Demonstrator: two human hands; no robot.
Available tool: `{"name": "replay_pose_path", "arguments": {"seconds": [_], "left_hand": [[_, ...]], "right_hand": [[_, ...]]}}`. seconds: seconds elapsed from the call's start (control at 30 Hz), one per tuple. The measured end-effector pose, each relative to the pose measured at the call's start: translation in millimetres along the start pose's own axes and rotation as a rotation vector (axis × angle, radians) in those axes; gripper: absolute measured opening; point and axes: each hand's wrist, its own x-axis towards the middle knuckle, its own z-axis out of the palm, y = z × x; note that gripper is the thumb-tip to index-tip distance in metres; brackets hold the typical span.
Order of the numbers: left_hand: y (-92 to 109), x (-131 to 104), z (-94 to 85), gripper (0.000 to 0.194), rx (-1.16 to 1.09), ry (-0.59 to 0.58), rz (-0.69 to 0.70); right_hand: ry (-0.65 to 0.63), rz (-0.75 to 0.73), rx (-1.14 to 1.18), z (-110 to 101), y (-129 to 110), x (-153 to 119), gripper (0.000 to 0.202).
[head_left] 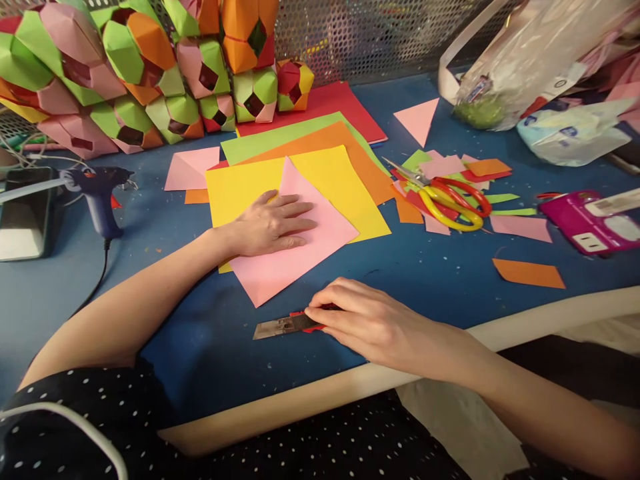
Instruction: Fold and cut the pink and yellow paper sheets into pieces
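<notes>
My left hand (273,223) lies flat with its fingers apart on a folded pink sheet (320,233). That sheet rests on a yellow sheet (360,200), with orange (325,140), green (300,128) and red sheets (345,107) beneath, fanned toward the back. Close to the table's front edge, my right hand (370,320) pinches the handle of a box cutter (285,325). Its blade points left, just below the pink sheet's lower corner and apart from it.
Yellow and red scissors (450,203) lie on paper scraps (487,168) to the right. A magenta tool (590,222) is at far right. Folded paper models (145,60) stand at the back left, behind a blue glue gun (100,193) with a cord.
</notes>
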Motion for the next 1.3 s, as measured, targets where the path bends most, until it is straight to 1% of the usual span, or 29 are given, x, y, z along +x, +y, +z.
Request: {"name": "replay_pose_path", "arguments": {"seconds": [0.07, 0.13, 0.2, 0.27, 0.33, 0.4, 0.47, 0.57, 0.63, 0.67, 0.73, 0.8, 0.87, 0.93, 1.0, 1.07, 1.17, 1.23, 1.3], "left_hand": [[0, 0, -1.3, 0.044, -0.003, -0.008, -0.001], [-1, -1, -2.5, 0.045, -0.006, -0.013, -0.005], [-2, -1, -3.4, 0.046, -0.008, -0.015, -0.009], [-4, -1, -3.8, 0.046, -0.008, -0.008, -0.007], [-5, -1, -4.0, 0.046, -0.006, 0.011, -0.001], [-5, -1, -4.3, 0.045, 0.0, 0.02, 0.003], [-5, -2, -4.8, 0.045, 0.01, 0.017, -0.004], [-5, -2, -5.7, 0.044, 0.008, 0.027, -0.013], [-4, -3, -6.4, 0.042, -0.001, 0.037, -0.019], [-4, -3, -7.0, 0.041, -0.005, 0.037, -0.022], [-4, -4, -8.4, 0.041, -0.007, 0.027, -0.033], [-4, -4, -10.1, 0.041, -0.014, 0.009, -0.047], [-4, -5, -12.1, 0.041, -0.04, 0.004, -0.078], [-3, -5, -14.2, 0.041, -0.098, 0.031, -0.117], [-2, -6, -16.3, 0.041, -0.187, 0.079, -0.174], [0, -5, -18.5, 0.042, -0.292, 0.134, -0.25], [2, -5, -21.5, 0.043, -0.406, 0.225, -0.37], [2, -5, -23.3, 0.041, -0.453, 0.286, -0.435], [2, -5, -25.1, 0.038, -0.505, 0.334, -0.49]], "right_hand": [[0.006, 0.007, 0.006, -2, -1, 0, 0.023], [0.05, 0.008, -0.004, -6, 0, -1, 0.023], [0.141, 0.008, -0.037, -12, 6, -4, 0.023], [0.265, 0.037, -0.097, -21, 18, -9, 0.026], [0.389, 0.131, -0.194, -32, 37, -16, 0.029], [0.502, 0.279, -0.308, -45, 61, -25, 0.029], [0.575, 0.435, -0.369, -55, 88, -36, 0.029], [0.585, 0.639, -0.413, -60, 121, -51, 0.029], [0.577, 0.717, -0.43, -59, 134, -57, 0.03], [0.579, 0.724, -0.444, -57, 137, -59, 0.03], [0.602, 0.68, -0.486, -55, 138, -59, 0.031], [0.631, 0.599, -0.539, -56, 132, -55, 0.031], [0.634, 0.521, -0.558, -59, 123, -45, 0.03], [0.571, 0.459, -0.53, -62, 112, -31, 0.03], [0.432, 0.404, -0.465, -65, 103, -12, 0.034], [0.264, 0.357, -0.39, -66, 97, 9, 0.042], [0.046, 0.291, -0.291, -68, 97, 43, 0.062], [-0.066, 0.232, -0.238, -71, 102, 64, 0.071], [-0.157, 0.188, -0.195, -75, 107, 82, 0.075]]}}
